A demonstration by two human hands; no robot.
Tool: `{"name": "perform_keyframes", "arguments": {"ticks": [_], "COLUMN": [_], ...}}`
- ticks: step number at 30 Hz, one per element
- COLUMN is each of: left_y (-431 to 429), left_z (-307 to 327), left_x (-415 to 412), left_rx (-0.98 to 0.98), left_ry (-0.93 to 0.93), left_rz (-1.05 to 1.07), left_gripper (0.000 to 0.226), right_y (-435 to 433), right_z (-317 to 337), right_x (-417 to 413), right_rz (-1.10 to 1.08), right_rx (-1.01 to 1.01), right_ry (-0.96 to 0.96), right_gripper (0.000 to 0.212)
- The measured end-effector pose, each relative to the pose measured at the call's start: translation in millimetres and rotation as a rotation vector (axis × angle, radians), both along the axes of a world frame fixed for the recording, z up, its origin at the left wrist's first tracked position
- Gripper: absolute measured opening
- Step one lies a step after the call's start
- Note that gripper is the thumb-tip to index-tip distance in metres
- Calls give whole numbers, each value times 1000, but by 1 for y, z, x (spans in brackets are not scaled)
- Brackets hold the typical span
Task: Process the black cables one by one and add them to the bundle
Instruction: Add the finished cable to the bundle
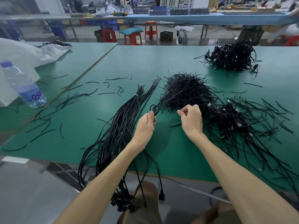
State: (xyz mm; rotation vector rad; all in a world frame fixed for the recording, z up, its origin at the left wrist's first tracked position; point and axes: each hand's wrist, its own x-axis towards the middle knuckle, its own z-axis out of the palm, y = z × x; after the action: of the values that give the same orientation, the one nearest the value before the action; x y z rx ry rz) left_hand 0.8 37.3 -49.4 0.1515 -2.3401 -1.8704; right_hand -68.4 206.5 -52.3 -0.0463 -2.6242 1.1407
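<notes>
Left hand [146,125] grips 1 black cable [153,108] at frame centre, fingers curled round its folded loop, likely to stop it springing open. Right hand [191,120] is just beside it, thumb and forefinger pinched; on what, cannot tell. Bundle [123,126] lies left of centre, within easy reach. Tie heap [186,89] sits behind and coiled cables [229,117] at right. Loose offcuts litter the table [161,62].
</notes>
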Motion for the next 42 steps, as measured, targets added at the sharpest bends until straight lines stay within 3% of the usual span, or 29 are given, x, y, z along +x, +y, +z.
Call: {"name": "perform_keyframes", "arguments": {"ticks": [8,15,20,28,35,42], "left_y": [-2,4,3,8,9,9], "left_z": [-5,-2,3,-5,-1,2], "left_x": [-4,-7,1,3,6,7], "left_rx": [-16,-121,-86,-258,-219,-227], "left_ry": [-10,-1,52,129,155,149], "left_rz": [19,-25,-161,-144,-179,-194], "left_gripper": [41,44,41,41,42,44], "right_y": [5,-21,-28,-26,-22,-25], "right_z": [23,16,6,-1,-3,-1], "right_x": [42,87,80,78,74,75], "right_rz": [124,282,239,215,163,229], "right_rx": [-321,-380,-477,-434,-523,-464], "right_ry": [60,171,47,42,13,8], "right_gripper": [12,14,7,11,11,13]}}
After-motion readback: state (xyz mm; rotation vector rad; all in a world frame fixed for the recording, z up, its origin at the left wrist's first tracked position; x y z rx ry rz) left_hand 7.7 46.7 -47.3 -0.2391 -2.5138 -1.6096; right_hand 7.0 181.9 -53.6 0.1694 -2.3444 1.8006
